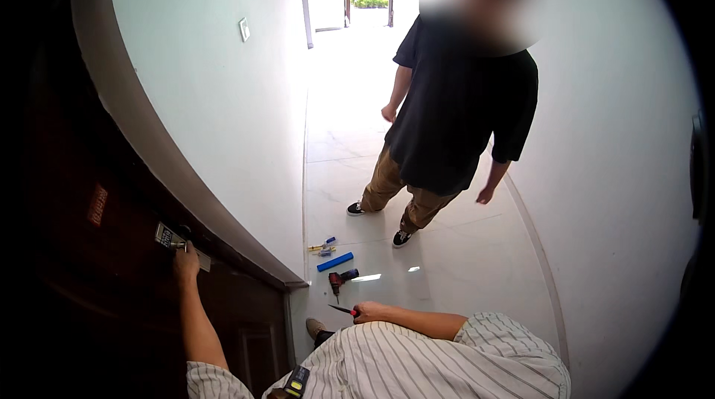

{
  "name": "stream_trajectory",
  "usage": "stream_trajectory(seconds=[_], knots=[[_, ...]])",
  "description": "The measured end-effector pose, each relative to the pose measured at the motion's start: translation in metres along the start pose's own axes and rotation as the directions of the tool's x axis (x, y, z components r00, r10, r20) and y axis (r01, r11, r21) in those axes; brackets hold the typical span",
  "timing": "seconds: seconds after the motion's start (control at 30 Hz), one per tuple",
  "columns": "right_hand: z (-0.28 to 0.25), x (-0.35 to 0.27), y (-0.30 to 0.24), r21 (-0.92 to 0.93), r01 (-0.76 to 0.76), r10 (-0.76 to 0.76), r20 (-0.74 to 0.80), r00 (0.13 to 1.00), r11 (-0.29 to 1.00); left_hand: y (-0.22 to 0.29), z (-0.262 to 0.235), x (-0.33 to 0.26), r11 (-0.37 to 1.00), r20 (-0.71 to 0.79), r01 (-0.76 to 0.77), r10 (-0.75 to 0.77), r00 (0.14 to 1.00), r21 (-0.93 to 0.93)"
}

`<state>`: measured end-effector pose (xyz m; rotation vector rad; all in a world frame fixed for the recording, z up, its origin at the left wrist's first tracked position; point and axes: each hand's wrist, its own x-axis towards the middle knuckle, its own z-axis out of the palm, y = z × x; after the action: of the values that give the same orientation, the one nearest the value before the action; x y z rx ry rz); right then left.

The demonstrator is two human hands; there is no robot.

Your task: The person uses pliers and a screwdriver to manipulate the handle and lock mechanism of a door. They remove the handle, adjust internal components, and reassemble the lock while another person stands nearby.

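On the left, my left hand reaches out to a dark brown door and grips the handle at its metal lock plate; the fingertips are partly hidden. My right hand is closed in front of my striped shirt, around a red-handled tool with a dark, tapering point aimed left. Whether it is a blade or long-nose pliers is too small to tell. Beyond that tip, a red and black cordless drill lies on the floor, its bit toward me.
Past the drill lie a blue bar-shaped case and several small blue and yellow tools. Another person in a black shirt stands on the tiled floor. White walls flank the corridor, with a light switch at left.
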<state>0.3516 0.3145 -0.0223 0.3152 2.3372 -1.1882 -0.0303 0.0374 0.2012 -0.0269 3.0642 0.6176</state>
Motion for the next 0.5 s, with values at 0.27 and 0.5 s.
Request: stream_trajectory(seconds=[0.27,0.5], knots=[[0.011,-0.019,0.045,-0.041,0.043,-0.041,0.045,0.998,0.998,0.030,-0.014,-0.020,0.996,-0.016,0.074,-0.074,0.997,0.051],[0.014,-0.042,0.060,-0.003,-0.014,0.014,-0.035,0.999,1.000,0.026,-0.005,-0.014,0.992,-0.016,0.104,-0.103,0.995,0.065]])
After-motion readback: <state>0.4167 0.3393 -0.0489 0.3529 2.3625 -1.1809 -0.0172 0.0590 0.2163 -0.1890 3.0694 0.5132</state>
